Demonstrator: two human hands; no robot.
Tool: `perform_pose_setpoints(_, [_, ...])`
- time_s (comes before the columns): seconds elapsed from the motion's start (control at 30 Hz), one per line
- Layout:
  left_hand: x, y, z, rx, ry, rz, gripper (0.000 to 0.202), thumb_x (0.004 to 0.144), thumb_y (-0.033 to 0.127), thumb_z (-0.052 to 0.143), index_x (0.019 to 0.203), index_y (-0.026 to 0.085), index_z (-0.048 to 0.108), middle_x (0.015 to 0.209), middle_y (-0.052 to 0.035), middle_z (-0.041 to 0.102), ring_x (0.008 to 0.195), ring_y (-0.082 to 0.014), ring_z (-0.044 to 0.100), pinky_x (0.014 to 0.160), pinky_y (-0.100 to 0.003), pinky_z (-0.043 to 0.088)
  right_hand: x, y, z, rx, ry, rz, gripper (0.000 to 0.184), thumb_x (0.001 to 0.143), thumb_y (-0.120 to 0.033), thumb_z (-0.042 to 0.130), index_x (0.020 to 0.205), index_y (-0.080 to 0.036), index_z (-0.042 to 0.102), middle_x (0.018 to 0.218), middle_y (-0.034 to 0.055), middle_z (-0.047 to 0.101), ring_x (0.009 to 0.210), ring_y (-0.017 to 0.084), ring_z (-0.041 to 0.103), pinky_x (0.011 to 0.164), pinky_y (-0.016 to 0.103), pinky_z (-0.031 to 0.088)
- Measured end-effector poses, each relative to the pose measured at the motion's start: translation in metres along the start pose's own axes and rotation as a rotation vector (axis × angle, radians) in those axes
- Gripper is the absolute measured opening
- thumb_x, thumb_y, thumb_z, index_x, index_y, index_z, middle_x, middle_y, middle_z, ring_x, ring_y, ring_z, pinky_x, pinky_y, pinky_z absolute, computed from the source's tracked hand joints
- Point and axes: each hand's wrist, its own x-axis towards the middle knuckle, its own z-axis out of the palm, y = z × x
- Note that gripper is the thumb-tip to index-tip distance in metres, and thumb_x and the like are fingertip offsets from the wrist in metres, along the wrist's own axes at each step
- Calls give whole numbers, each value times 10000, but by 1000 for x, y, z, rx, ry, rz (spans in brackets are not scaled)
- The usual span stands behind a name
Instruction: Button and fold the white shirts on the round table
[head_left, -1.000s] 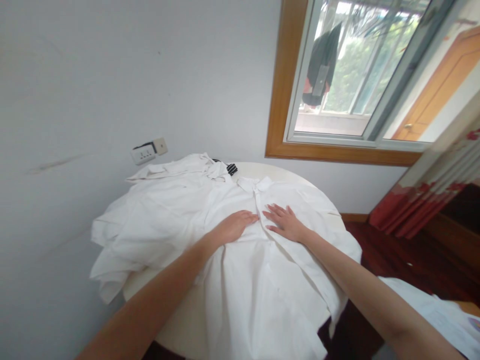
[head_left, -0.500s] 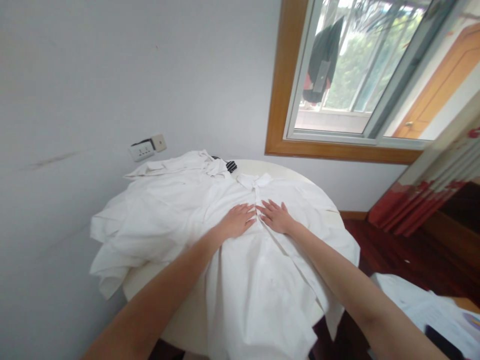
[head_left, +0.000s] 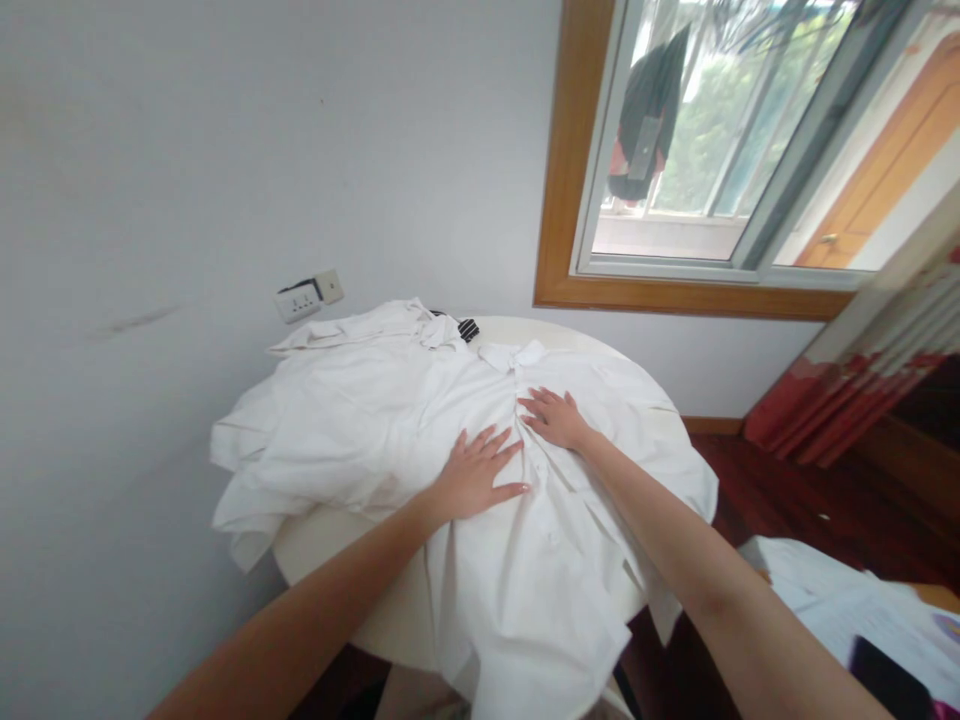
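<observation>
A white button-front shirt (head_left: 525, 560) lies spread over a round pale table (head_left: 330, 540), collar at the far side and hem hanging off the near edge. My left hand (head_left: 476, 475) lies flat on the shirt's left front with fingers spread. My right hand (head_left: 555, 418) rests flat just right of the button line, a little farther away, fingers stretched out. Neither hand holds anything.
More white garments (head_left: 330, 420) are heaped on the table's left side against the grey wall. A black-and-white striped item (head_left: 466, 328) peeks out behind them. A wall socket (head_left: 300, 298) is on the left, a wood-framed window (head_left: 675, 200) on the right, and papers (head_left: 847, 620) lie at lower right.
My left hand has slid toward me and spread its fingers on the shirt. My right hand stayed near the button line. The view shifted slightly to the left.
</observation>
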Motion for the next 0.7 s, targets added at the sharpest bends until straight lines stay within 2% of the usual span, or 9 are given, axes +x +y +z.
perform_pose_setpoints(0.1, [1,-10,-6,5,-11,38,700,833,722,307,1434,364,301,1535,-22,257,1427,-271,161,1134,-552,65,-16,-2,-12,9,79,-42,473,926,-451,401,1378,-317,421,1489,38,354,1397,230,217,1110,550,122])
perform_pose_setpoints(0.23, [6,-23,-9,6,-28,67,695,831,713,335,1436,375,289,1539,-17,244,1428,-256,164,1146,-502,80,-52,-4,-24,76,2,-162,449,929,-428,391,1340,-272,485,1393,48,489,1321,201,375,1108,401,249])
perform_pose_setpoints(0.3, [6,-27,-10,9,-41,83,699,832,709,344,1441,373,277,1545,-18,223,1429,-256,157,1148,-491,78,-68,-6,-25,86,-73,-174,535,917,-499,386,1376,-231,448,1433,72,441,1343,221,348,1105,376,261])
perform_pose_setpoints(0.4, [4,-26,-15,9,-36,131,644,861,660,356,1433,370,299,1544,-16,231,1426,-252,168,1150,-492,70,-82,-9,-20,73,-136,-126,690,879,-564,415,1450,-188,320,1518,106,282,1406,258,211,1133,434,177])
perform_pose_setpoints(0.47, [0,-20,-20,-18,-12,201,547,899,575,379,1407,372,357,1520,-2,301,1411,-232,220,1155,-475,94,-84,-12,-17,87,-136,-105,732,868,-542,437,1471,-170,248,1523,124,264,1413,260,183,1132,462,150])
perform_pose_setpoints(0.53, [-2,-10,-26,-83,13,267,439,926,459,401,1348,353,456,1448,-3,428,1351,-202,337,1144,-425,191,-85,-15,-17,94,-115,-105,736,851,-498,476,1464,-170,235,1504,131,300,1400,256,216,1118,467,172])
perform_pose_setpoints(0.63, [-1,8,-30,-177,44,260,341,934,339,388,1182,282,615,1231,-40,612,1165,-181,516,1045,-357,359,-90,-23,-26,36,-37,-125,651,809,-431,543,1385,-196,348,1443,125,386,1335,260,317,1096,470,194])
perform_pose_setpoints(0.7, [4,18,-30,-183,69,202,324,931,331,384,1053,249,672,1077,-48,667,1059,-185,562,980,-342,406,-96,-29,-34,-45,14,-123,539,791,-412,570,1274,-201,461,1337,126,480,1234,271,415,1057,463,239])
